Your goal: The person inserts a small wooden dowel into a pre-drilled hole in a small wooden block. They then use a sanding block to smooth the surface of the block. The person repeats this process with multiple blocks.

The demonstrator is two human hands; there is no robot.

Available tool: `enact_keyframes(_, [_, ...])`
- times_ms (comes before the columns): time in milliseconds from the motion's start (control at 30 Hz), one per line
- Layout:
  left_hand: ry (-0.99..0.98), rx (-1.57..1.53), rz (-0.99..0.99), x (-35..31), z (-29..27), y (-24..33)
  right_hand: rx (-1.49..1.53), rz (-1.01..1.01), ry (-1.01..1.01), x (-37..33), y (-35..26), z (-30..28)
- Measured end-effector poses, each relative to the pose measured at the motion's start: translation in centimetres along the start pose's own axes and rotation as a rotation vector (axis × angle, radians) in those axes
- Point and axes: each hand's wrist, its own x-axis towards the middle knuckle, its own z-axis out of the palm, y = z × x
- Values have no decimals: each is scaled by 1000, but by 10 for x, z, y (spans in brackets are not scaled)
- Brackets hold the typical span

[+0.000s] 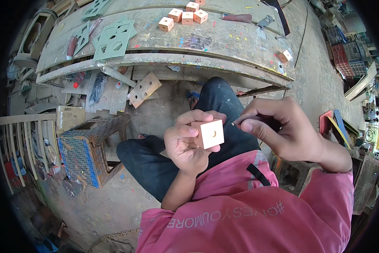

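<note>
In the head view, your left hand (184, 148) is closed around a wooden cube (210, 135), gripping it with the fingers and thumb at its sides. The cube is above your lap, and its face with a round hole is left uncovered. Your right hand (288, 128) is at the right of it, well apart; its thumb and forefinger are pinched around a small thin piece (241, 119), and I cannot tell what piece it is.

The near edge of the table (236, 48) runs beyond both hands, with some room between this edge and the cube. Your knee (217, 86) is near the edge. On the table, a group of cubes (187, 17) stands toward the far side, and a lone cube (285, 56) sits close to the right corner. Between them is a stretch of paint-spotted wood. Green stencils (109, 41) lie at the left, near the front edge. A stool (77, 158) stands left of your legs.
</note>
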Motion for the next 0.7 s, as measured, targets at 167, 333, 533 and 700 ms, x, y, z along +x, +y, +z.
enact_keyframes(167, [-7,31,-97,-2,1,5,-4,89,-32,7,-8,6])
enact_keyframes(333, [-35,-1,-308,-3,-7,14,64,64,4,6,-1,16])
enact_keyframes(533, [187,-141,-665,-3,6,29,-90,-156,71,8,5,22])
enact_keyframes(700, [304,110,-795,6,14,39,-470,-377,-27,7,1,14])
